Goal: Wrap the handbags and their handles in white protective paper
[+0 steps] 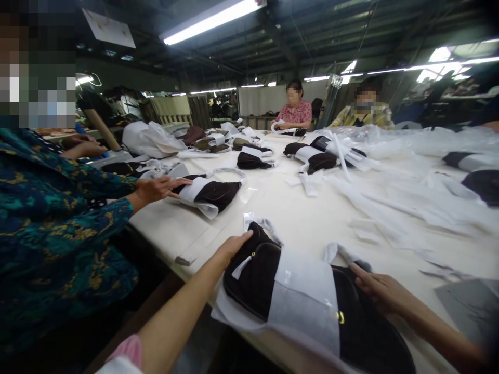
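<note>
A black handbag lies tilted at the table's near edge with a white paper band taped around its middle. My left hand grips its upper left end, thumb on top and the other fingers hidden behind. The upper right edge is in my right hand, fingers partly hidden. One zipper pull is wrapped in white, and a gold zipper piece shows beside the band. Behind the bag, its strap is wrapped in pale material, and a small white tag stands near my left hand.
On my left, a co-worker's hand rests on another banded dark bag. More wrapped bags lie across the white table. Plastic sheets spread over the right side, with scissors nearby. Two people sit at the far side.
</note>
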Demonstrator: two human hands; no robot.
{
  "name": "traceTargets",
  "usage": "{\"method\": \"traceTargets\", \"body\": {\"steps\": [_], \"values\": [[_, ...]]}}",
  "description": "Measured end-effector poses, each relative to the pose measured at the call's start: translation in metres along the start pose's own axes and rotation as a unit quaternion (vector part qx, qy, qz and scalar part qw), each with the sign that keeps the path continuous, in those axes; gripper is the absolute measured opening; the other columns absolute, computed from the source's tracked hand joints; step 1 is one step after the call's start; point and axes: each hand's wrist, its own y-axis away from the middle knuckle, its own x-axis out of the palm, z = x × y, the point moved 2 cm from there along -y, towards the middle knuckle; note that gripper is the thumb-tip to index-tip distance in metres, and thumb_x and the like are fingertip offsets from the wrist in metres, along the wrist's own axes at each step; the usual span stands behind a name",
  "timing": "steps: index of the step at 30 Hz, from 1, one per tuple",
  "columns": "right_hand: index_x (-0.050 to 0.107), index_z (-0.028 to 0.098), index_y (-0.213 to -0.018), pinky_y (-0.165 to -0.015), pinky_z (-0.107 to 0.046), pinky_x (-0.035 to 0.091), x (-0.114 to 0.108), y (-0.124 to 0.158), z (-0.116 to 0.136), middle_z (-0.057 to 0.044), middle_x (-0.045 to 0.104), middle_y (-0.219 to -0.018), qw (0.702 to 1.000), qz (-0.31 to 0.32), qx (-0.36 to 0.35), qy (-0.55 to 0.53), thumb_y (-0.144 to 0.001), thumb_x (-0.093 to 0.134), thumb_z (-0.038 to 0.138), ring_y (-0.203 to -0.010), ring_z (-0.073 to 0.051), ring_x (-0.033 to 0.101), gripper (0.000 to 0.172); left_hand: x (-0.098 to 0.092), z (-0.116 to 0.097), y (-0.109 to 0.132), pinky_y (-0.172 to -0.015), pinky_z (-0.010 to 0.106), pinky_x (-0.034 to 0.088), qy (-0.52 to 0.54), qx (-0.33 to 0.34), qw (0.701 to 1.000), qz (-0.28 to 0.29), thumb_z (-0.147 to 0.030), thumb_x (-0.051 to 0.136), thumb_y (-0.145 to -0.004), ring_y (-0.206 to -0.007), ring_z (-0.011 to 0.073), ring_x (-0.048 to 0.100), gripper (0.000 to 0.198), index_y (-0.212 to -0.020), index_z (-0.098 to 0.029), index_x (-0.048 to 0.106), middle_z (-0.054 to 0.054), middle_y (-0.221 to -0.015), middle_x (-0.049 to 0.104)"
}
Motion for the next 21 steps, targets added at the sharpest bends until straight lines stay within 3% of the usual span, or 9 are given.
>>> {"method": "traceTargets", "body": {"steps": [3,5,9,11,13,15,18,21], "values": [[0.049,0.020,-0.063,-0.046,-0.029,0.048,0.012,-0.009,0.006,0.000,0.058,-0.050,0.994,-0.039,-0.013,-0.097,-0.069,0.055,0.053,-0.049,-0.019,0.059,0.034,0.014,0.005,-0.002,-0.055,0.031,0.046,0.031,0.000,0.998,0.051,-0.039,0.068,-0.058,-0.053,0.0194,0.059,0.030,-0.061,-0.009,0.062,0.006,-0.055,0.063],[0.050,0.020,-0.075,-0.051,-0.031,0.051,0.009,-0.009,0.016,0.000,0.062,-0.059,0.978,-0.099,-0.045,-0.178,-0.064,0.061,0.046,-0.055,-0.020,0.062,0.030,0.019,-0.004,-0.001,-0.056,0.028,0.045,0.055,0.029,0.996,0.060,-0.030,0.068,-0.057,-0.053,0.0165,0.058,0.023,-0.065,-0.010,0.063,0.004,-0.056,0.063],[0.038,0.025,-0.119,-0.060,-0.032,0.054,-0.021,0.010,0.044,-0.004,0.063,-0.089,0.913,-0.234,-0.158,-0.293,-0.065,0.065,0.040,-0.073,-0.022,0.065,0.063,0.012,-0.037,0.005,-0.068,0.027,0.046,0.088,0.128,0.986,0.063,-0.024,0.065,-0.059,-0.068,0.0153,0.060,0.027,-0.084,-0.013,0.065,0.002,-0.074,0.067],[0.033,0.027,-0.127,-0.067,-0.032,0.053,-0.038,0.022,0.055,-0.003,0.062,-0.093,0.890,-0.285,-0.216,-0.284,-0.066,0.065,0.039,-0.078,-0.021,0.063,0.070,0.006,-0.048,0.009,-0.077,0.026,0.044,0.095,0.184,0.977,0.053,-0.025,0.065,-0.061,-0.080,0.0159,0.059,0.031,-0.090,-0.015,0.065,0.001,-0.085,0.067],[0.036,0.025,-0.126,-0.074,-0.035,0.051,-0.046,0.032,0.056,-0.004,0.062,-0.092,0.879,-0.320,-0.251,-0.250,-0.068,0.063,0.040,-0.082,-0.022,0.062,0.066,0.004,-0.050,0.016,-0.082,0.028,0.043,0.090,0.227,0.969,0.044,-0.028,0.065,-0.063,-0.088,0.0180,0.057,0.033,-0.093,-0.014,0.064,0.002,-0.091,0.067],[0.043,0.022,-0.117,-0.079,-0.041,0.049,-0.046,0.041,0.044,-0.005,0.062,-0.091,0.884,-0.348,-0.249,-0.188,-0.069,0.060,0.042,-0.086,-0.025,0.061,0.054,0.003,-0.042,0.026,-0.085,0.032,0.043,0.073,0.254,0.963,0.046,-0.030,0.064,-0.065,-0.092,0.0210,0.057,0.034,-0.095,-0.013,0.063,0.004,-0.094,0.066],[0.048,0.023,-0.102,-0.078,-0.047,0.048,-0.033,0.057,0.003,-0.009,0.063,-0.090,0.908,-0.369,-0.188,-0.071,-0.071,0.055,0.046,-0.090,-0.032,0.059,0.039,0.001,-0.019,0.048,-0.089,0.037,0.042,0.030,0.284,0.956,0.064,-0.029,0.063,-0.068,-0.097,0.0239,0.056,0.034,-0.098,-0.012,0.063,0.008,-0.098,0.066],[0.048,0.026,-0.106,-0.076,-0.049,0.050,-0.012,0.076,-0.038,-0.010,0.064,-0.096,0.936,-0.299,-0.185,-0.003,-0.072,0.051,0.045,-0.096,-0.037,0.057,0.039,-0.004,0.003,0.072,-0.096,0.038,0.038,-0.103,0.345,0.930,0.075,-0.025,0.059,-0.072,-0.107,0.0225,0.052,0.025,-0.095,-0.019,0.064,0.008,-0.109,0.062]]}}
